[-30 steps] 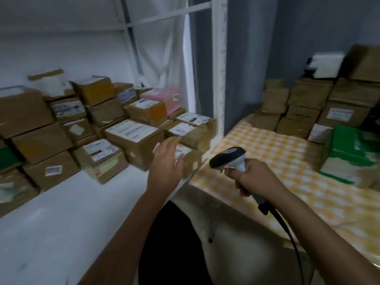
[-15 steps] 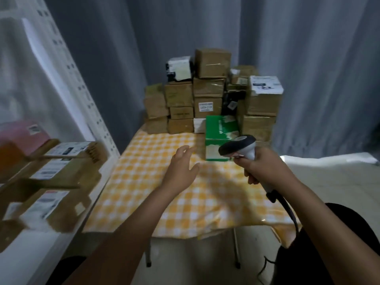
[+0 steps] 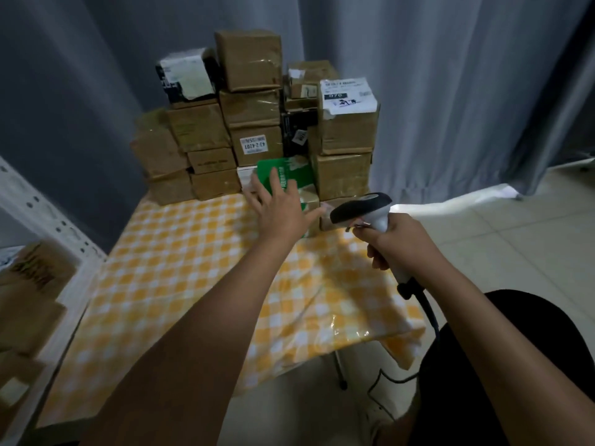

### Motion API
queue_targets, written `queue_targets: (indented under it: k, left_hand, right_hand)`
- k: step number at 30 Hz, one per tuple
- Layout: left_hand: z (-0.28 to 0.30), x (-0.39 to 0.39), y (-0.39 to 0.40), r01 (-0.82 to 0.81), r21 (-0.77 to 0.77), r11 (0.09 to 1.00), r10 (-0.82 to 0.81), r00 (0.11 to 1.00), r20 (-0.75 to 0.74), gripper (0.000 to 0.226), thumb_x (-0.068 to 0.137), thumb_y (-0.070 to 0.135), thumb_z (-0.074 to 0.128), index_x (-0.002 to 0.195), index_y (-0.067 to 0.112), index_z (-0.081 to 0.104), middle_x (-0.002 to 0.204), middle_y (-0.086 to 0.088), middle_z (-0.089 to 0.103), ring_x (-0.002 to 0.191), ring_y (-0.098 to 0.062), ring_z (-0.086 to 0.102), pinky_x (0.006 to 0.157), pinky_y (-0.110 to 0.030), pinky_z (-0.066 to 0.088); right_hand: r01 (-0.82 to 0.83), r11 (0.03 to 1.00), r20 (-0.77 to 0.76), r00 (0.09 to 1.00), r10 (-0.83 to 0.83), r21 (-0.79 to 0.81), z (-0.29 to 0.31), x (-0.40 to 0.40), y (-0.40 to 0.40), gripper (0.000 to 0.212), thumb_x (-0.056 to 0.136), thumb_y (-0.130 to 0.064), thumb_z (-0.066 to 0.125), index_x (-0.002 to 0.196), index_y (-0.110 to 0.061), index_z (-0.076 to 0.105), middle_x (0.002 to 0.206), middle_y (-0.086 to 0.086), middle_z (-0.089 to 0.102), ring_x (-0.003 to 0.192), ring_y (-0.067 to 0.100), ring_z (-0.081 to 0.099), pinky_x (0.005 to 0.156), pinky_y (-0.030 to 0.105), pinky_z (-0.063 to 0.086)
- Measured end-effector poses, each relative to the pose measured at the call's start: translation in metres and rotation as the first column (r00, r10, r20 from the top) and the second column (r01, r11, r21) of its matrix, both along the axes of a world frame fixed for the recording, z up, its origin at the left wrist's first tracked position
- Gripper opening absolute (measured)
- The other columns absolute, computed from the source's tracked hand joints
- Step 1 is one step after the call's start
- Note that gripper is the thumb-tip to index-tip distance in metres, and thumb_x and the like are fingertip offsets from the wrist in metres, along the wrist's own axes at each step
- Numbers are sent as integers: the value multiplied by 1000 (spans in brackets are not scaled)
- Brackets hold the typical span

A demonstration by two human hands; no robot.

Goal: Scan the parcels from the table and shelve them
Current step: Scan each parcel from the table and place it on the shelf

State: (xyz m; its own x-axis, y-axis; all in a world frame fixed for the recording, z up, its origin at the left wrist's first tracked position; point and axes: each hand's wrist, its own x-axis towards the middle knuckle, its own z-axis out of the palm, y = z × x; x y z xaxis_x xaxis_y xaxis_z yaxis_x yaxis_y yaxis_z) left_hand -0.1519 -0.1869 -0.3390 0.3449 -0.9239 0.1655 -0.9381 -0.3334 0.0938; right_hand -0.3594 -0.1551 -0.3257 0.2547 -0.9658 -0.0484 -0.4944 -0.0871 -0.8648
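A stack of parcels (image 3: 257,123) is seen at the far end of the table (image 3: 180,284), which is covered by a yellow checked cloth. A green box (image 3: 289,175) is set at the front of the stack, on the table. The left hand (image 3: 283,210) is stretched out over the green box with its fingers (image 3: 277,181) spread wide and nothing held; whether the box is touched cannot be told. A scanner (image 3: 363,210) is gripped by the right hand (image 3: 396,243), the fingers wrapped round its handle, its head pointed left toward the green box. A black cable (image 3: 428,313) is seen hanging from the handle. At the left edge a white shelf (image 3: 42,214) is visible, with brown boxes (image 3: 29,300) on it.
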Motion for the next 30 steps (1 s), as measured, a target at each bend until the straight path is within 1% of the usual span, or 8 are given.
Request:
queue_targets:
  k: [7, 16, 19, 22, 24, 25, 27, 30]
  left_hand:
    - [0, 6, 1, -3, -11, 1000, 3, 999, -34, 92, 87, 75, 52, 155, 18, 25, 168, -9, 3, 150, -45, 10, 114, -62, 25]
    - [9, 83, 92, -68, -142, 987, 34, 971, -235, 61, 86, 57, 66, 138, 34, 45, 161, 5, 20, 146, -28, 23, 112, -52, 21]
    - [16, 113, 140, -140, -224, 965, 50, 930, -365, 53, 88, 56, 66, 135, 37, 50, 152, 6, 36, 135, -21, 41, 110, -49, 34]
    - [20, 136, 180, -307, -284, 908, 15, 702, -712, 30, 98, 48, 59, 126, 38, 56, 127, 6, 59, 108, -13, 61, 84, -36, 50]
    - [18, 150, 194, -431, -249, 867, 9, 513, -858, 32, 96, 54, 54, 124, 39, 57, 121, 5, 65, 106, -15, 64, 88, -37, 53]
    - [15, 157, 199, -461, -244, 854, 24, 502, -865, 38, 93, 55, 53, 127, 39, 57, 126, 5, 63, 111, -17, 62, 94, -38, 52]
    - [10, 164, 208, -450, -311, 837, 57, 637, -769, 41, 100, 33, 50, 141, 39, 48, 137, 8, 52, 119, -15, 53, 98, -30, 47]
    - [7, 168, 211, -278, -386, 879, 93, 896, -433, 43, 105, 12, 42, 143, 29, 53, 152, -2, 40, 133, -22, 45, 104, -31, 36]
  right_hand:
    - [-29, 998, 83, 996, 25, 52, -7, 13, -1, 25, 93, -29, 66, 81, -7, 68, 59, 4, 67, 49, 16, 65, 54, 27, 49]
    - [-130, 988, 134, 984, 118, 85, -4, 43, 12, 20, 93, -28, 66, 85, -10, 67, 60, 3, 67, 49, 17, 64, 55, 31, 53]
    - [-176, 981, 145, 976, 164, 79, 1, 59, 18, 17, 94, -26, 67, 83, -13, 67, 60, 3, 66, 47, 15, 63, 51, 28, 51]
    - [-227, 970, 194, 959, 207, 90, 6, 76, 26, 17, 95, -23, 66, 87, -8, 67, 61, 5, 65, 45, 14, 62, 45, 23, 48]
    - [-259, 961, 218, 948, 233, 100, 8, 88, 32, 19, 95, -23, 66, 85, -7, 67, 60, 5, 64, 45, 14, 61, 46, 24, 48]
    - [-275, 956, 228, 942, 246, 103, 8, 94, 35, 19, 95, -24, 66, 85, -8, 67, 59, 4, 64, 46, 15, 61, 47, 26, 49]
    - [-297, 949, 242, 934, 264, 108, 8, 105, 41, 20, 95, -24, 66, 81, -10, 66, 57, 3, 64, 47, 17, 61, 51, 29, 49]
    - [-310, 944, 232, 932, 279, 112, 7, 115, 46, 22, 94, -26, 66, 80, -9, 67, 56, 2, 64, 48, 18, 62, 51, 30, 49]
